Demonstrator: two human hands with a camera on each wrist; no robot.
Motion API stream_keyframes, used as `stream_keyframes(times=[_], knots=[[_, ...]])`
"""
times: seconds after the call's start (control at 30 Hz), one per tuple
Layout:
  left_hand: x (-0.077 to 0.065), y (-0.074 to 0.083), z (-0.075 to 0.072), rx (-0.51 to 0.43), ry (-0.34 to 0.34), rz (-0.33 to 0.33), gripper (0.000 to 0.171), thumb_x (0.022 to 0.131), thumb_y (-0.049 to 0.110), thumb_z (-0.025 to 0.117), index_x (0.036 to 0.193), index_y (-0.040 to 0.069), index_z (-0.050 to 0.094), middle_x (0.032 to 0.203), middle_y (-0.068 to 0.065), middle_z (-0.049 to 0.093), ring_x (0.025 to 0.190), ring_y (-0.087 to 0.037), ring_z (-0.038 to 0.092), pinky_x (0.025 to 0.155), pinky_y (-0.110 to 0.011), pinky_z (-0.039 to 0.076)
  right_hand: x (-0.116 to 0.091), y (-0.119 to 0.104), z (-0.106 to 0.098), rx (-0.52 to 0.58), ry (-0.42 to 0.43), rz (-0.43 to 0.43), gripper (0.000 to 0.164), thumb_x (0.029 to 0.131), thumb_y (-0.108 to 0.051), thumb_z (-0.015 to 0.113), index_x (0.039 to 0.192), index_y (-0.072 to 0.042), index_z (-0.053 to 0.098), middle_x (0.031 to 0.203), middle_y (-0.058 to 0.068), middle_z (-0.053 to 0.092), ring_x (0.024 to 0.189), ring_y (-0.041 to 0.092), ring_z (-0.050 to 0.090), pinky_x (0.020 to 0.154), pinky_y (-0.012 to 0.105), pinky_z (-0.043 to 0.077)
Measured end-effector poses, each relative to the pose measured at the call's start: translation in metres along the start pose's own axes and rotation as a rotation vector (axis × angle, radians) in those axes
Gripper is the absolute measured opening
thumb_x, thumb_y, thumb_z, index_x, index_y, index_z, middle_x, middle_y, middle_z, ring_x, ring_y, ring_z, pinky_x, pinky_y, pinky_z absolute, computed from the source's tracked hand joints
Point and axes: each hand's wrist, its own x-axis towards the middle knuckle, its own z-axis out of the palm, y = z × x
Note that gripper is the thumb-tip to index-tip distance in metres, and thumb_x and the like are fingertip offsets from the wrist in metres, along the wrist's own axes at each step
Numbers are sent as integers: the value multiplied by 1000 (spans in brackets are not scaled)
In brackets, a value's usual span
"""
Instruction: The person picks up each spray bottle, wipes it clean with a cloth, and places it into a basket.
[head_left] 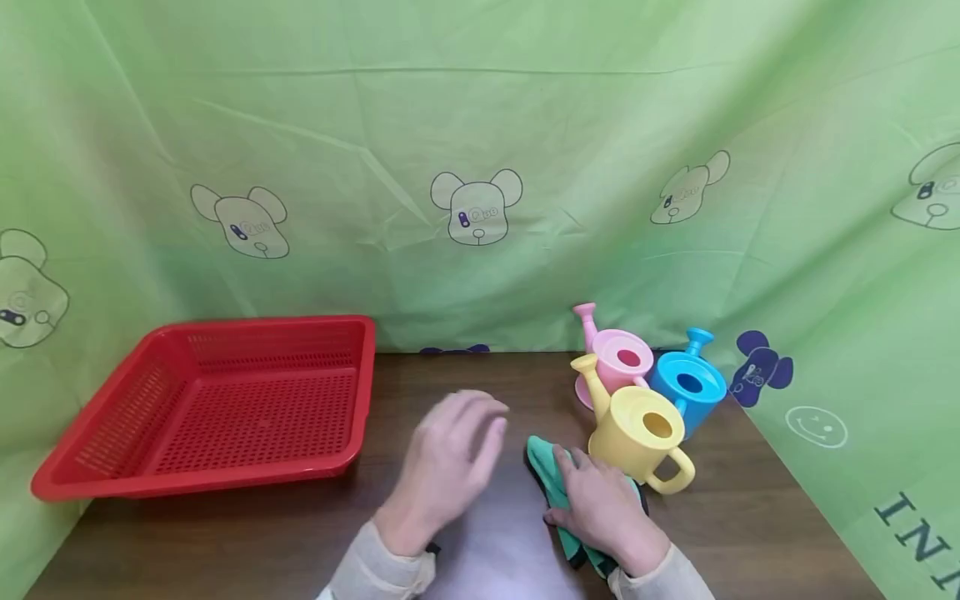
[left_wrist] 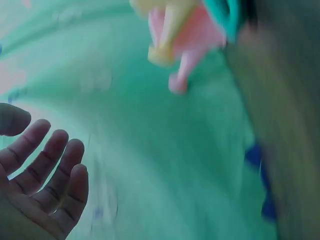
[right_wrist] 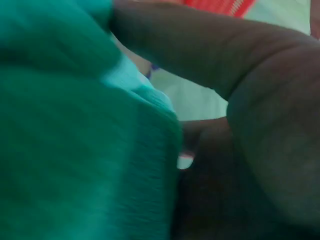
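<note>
so the right hand (head_left: 603,512) is resting on a green cloth (head_left: 549,479) with dark edging, which lies crumpled on the brown surface (head_left: 262,542), right of centre. its fingers reach over the top and the thumb sits against the cloth's left side, but i honestly can't tell if they're pinching it. left hand (head_left: 442,454) hangs over the surface left of the cloth, fingers loose and slightly bent.

just past the right hand there's a yellow watering can (head_left: 622,442), spout toward the back and handle to the front right. pink watering can (head_left: 611,375) is right behind it, blue watering can (head_left: 697,408) behind and to the right. big red basket (head_left: 225,479) over on the left, green curtain (head_left: 375,100) with bear-head prints behind everything.
</note>
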Motion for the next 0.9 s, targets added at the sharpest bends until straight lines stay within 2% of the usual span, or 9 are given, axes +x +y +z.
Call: stream_keyframes(times=[0.1,0.27,0.33,0.47,0.6,0.7,0.8,0.83,0.9], knots=[[-4,14,22,-34,-81,23,15,92,23,55,98,18,68,98,10,63,93,-4,58,83,-22,47,-7,-1,7,-45,83,-72,83,69,-50,75,134,-3,52,125,19,58,109,39,56,88,54,46],[-5,26,46,-81,-172,-10,16,93,25,52,97,20,67,95,13,61,89,-1,56,79,-20,47,-22,6,14,-108,187,-214,71,74,-44,73,132,-8,53,123,14,58,110,33,56,91,51,46],[-3,28,51,-53,-203,-12,18,94,27,51,99,20,67,96,13,61,90,-2,56,80,-21,47,-28,10,14,-123,178,-247,70,76,-43,71,134,-10,52,124,13,57,113,32,54,94,51,44],[2,29,58,11,-257,28,21,95,29,49,103,20,66,100,12,62,92,-4,58,83,-23,47,-38,18,12,-132,139,-276,70,78,-45,68,138,-13,49,130,12,55,119,32,51,95,51,43],[7,37,69,-35,-378,12,25,95,33,48,107,20,66,104,11,63,95,-4,58,84,-21,47,-54,35,16,-139,165,-305,71,78,-47,67,141,-21,48,130,8,56,117,28,53,87,47,47],[7,45,79,-61,-514,26,31,97,38,44,110,21,66,106,12,63,96,-2,57,84,-19,46,-71,54,21,-129,130,-296,71,81,-56,62,144,-31,43,129,3,56,115,25,54,81,47,47],[6,51,88,-61,-653,91,37,98,43,40,116,22,65,111,14,63,98,0,56,85,-16,45,-89,70,27,-118,65,-251,72,80,-72,48,145,-40,39,129,-1,55,113,23,54,78,49,47],[5,53,91,-66,-695,111,38,98,44,39,118,23,64,113,15,62,100,1,56,86,-15,44,-96,75,30,-126,64,-226,72,80,-76,42,144,-43,39,128,-4,55,112,21,54,78,48,47],[3,55,97,-88,-764,136,39,99,46,38,120,25,63,114,19,60,102,4,54,88,-13,42,-110,84,39,-138,125,-169,70,78,-80,38,140,-49,41,125,-10,56,109,16,55,78,47,48]])
